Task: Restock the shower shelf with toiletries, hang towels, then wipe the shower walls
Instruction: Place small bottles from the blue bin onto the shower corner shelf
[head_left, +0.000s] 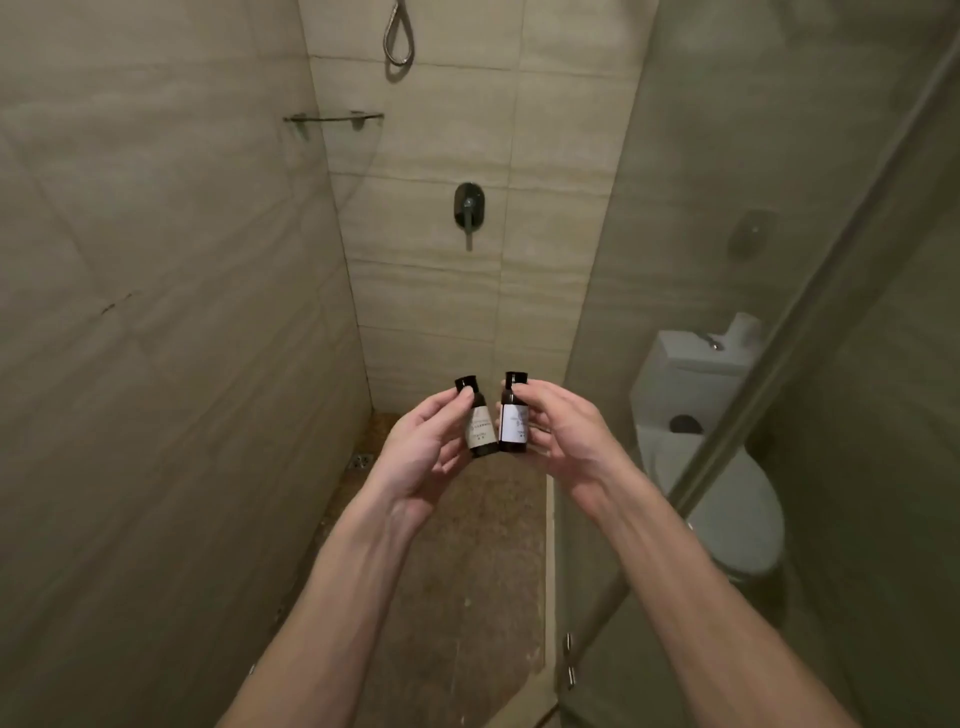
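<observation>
With the left hand (415, 457), pinching a small dark bottle, the left bottle (480, 428), thumb up by the black cap and fingers curled behind the pale label. With the right hand (566, 436), gripping the right bottle (514, 421) in much the same way, fingers wrapped round its far side, white label turned toward the camera. Held side by side at mid-frame above the shower floor (467, 571), the right one upright, the left one tipped a little. Lower ends touching or just beside each other, hard to tell which in this dim light. Label print too small to read.

Looking down and forward from the head camera into a narrow tiled stall. High on the left, well apart from the bottles, a glass corner shelf (332, 118) fixed where the side wall meets the back wall. Above it, a loop of shower hose (399, 36) hanging at the top edge. On the back wall between shelf and hands, a dark mixer valve (470, 208) with its lever pointing down. Low on the left, beside the wall, a small floor drain (361, 461). On the right, a glass door (779, 364), and seen through it a white toilet (727, 499) with a paper roll (743, 325) on the tank
</observation>
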